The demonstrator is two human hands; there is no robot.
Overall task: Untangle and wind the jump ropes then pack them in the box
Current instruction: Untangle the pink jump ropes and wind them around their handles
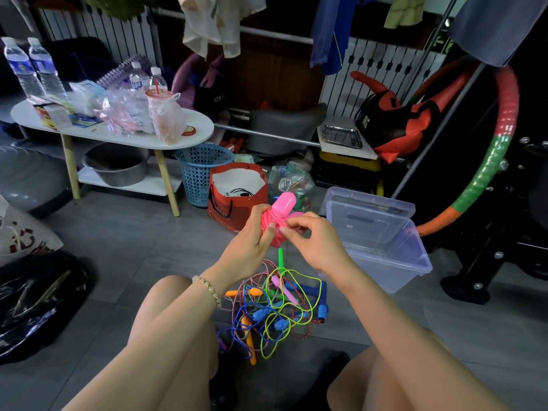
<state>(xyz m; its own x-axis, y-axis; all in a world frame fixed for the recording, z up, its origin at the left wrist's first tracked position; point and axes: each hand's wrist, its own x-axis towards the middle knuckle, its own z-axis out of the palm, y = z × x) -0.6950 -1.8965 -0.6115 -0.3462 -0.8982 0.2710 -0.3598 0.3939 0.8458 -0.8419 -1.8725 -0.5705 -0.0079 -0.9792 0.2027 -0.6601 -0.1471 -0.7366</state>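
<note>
The left hand [252,237] grips a wound pink rope [281,207] just left of the box [385,256], fingers curled round its coils. The right hand [314,241] pinches the same rope. Tangled ropes [275,310] lie on the floor [142,232], near the box's left side.

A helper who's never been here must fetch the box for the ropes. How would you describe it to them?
Look right to the big striped hoop standing upright. At its orange lower end, on the grey floor, sits the plastic box. Unlike the red bag and blue basket, it is see-through.
</note>
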